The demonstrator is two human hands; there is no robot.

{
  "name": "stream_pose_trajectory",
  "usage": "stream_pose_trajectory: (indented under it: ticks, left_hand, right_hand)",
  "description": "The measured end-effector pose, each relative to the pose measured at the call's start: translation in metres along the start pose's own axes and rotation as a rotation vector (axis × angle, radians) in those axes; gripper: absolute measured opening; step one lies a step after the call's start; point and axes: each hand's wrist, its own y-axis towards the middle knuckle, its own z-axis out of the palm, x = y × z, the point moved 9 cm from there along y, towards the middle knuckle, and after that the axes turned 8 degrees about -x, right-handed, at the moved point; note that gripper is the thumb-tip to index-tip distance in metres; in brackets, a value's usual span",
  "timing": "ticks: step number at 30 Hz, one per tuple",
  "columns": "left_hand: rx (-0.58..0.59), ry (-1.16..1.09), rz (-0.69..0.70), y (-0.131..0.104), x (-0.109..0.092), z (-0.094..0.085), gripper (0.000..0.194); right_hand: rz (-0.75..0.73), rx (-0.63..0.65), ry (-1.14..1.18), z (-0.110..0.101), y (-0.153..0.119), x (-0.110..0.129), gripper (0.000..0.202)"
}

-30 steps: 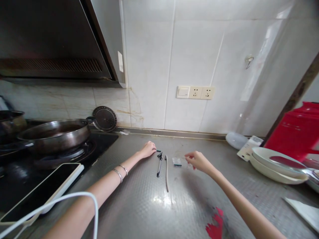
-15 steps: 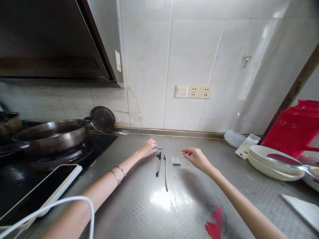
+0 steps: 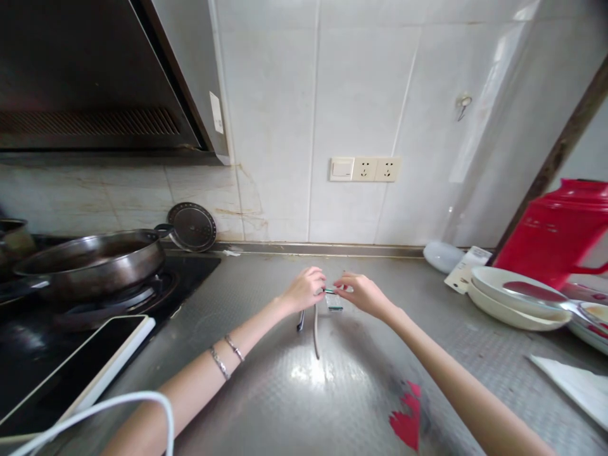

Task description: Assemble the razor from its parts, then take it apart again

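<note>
My left hand [image 3: 306, 290] is closed in a pinch at the left end of a small thin green piece [image 3: 329, 291]. At its right end the fingers of my right hand [image 3: 361, 294] are pinched together. The piece spans the gap between both hands, just above a small clear item with a green edge [image 3: 334, 304] on the counter. A thin grey-beige rod or cord [image 3: 316, 339] lies lengthwise below my left fingers. Beside it lies a slim black-and-silver pen-like item [image 3: 301, 322], its upper part hidden by my left hand.
The metal counter [image 3: 266, 392] carries a red patch [image 3: 407, 418]. To the left are a pan [image 3: 99, 256] on the stove and a phone-like device [image 3: 80, 367] with a white cable [image 3: 137, 397]. Stacked bowls [image 3: 515, 304] and a red thermos [image 3: 555, 234] stand right.
My left hand has moved right with the green piece, passing over the black item. My right hand has shifted slightly left, so the hands are now close together. The view has tilted slightly.
</note>
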Motion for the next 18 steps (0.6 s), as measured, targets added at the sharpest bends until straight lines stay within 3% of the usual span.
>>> stream_pose_trajectory:
  ticks: [12,18]
  left_hand:
    - [0.004,-0.002,-0.018,-0.008,-0.004,0.002,0.012]
    - [-0.087,-0.032,-0.128,-0.02,0.012,-0.009,0.028]
  right_hand:
    - [-0.053,0.057,-0.008,0.012,-0.005,0.004,0.02]
    - [0.016,0.122,-0.015,0.02,-0.003,-0.017,0.019]
